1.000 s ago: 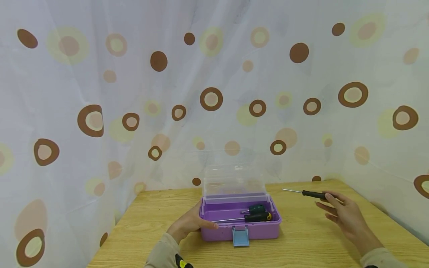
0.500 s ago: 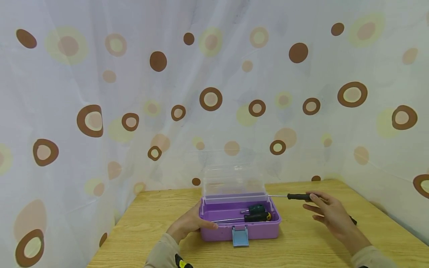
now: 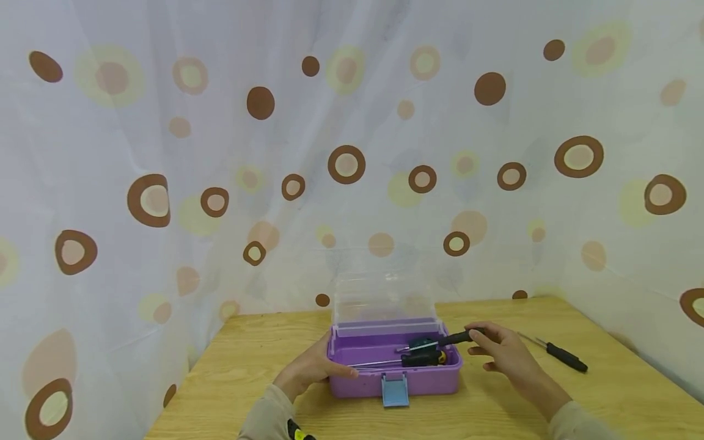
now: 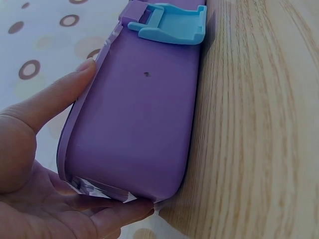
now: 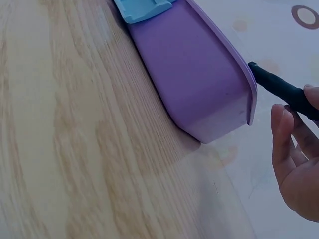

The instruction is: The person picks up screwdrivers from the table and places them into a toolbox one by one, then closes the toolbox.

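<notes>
A spotted curtain [image 3: 165,153] hangs behind and to both sides of the scene. Below it, the wooden worktop [image 3: 495,409] carries a purple toolbox [image 3: 393,366] at its centre, clear lid [image 3: 379,296] standing raised at the box's 12 o'clock edge and a light blue latch [image 3: 395,388] hanging down at its 6 o'clock side.

The left hand [image 3: 310,368] rests against the box's 9 o'clock end; its fingers [image 4: 55,102] lie fairly straight, thumb along the front rim and the others under the corner, touching the purple wall.

The right hand [image 3: 503,354] sits at the box's 3 o'clock side, just above the worktop. Its fingers [image 5: 286,144] are curled, pinching the handle of a black screwdriver [image 3: 453,337], whose shaft slants over the rim and into the box.

Inside the box lie a green-handled screwdriver [image 3: 420,342] and a black-and-yellow screwdriver [image 3: 423,357], side by side, shafts pointing toward 9 o'clock.

At the right hand's 3 o'clock, well apart from the box, a second black screwdriver [image 3: 563,356] lies flat on the worktop.
</notes>
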Demonstrator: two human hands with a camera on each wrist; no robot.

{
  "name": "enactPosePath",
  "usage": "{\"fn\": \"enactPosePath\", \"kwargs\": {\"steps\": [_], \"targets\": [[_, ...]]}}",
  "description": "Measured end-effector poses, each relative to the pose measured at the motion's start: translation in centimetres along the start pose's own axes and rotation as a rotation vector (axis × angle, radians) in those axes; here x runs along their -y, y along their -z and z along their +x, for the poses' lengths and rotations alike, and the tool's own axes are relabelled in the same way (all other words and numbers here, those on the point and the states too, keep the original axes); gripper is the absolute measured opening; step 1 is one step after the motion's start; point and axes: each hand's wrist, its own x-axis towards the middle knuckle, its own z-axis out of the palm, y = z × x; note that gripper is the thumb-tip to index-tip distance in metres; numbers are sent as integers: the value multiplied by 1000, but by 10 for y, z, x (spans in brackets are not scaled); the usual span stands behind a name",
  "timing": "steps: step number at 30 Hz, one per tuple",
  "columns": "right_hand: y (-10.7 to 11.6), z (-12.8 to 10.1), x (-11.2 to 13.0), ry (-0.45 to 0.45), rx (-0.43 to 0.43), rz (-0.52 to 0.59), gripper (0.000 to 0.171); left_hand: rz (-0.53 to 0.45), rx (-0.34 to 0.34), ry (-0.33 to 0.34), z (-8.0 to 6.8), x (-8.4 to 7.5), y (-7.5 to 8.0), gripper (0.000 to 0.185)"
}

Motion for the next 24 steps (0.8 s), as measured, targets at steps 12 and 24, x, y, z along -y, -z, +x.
{"fn": "enactPosePath", "kwargs": {"steps": [12, 24], "targets": [[-28, 10, 18, 61, -4, -152, 48, 12, -7, 0, 1, 0, 2, 118], [-53, 16, 24, 142, 7, -224, 40, 24, -23, 42, -1, 1, 2, 123]]}}
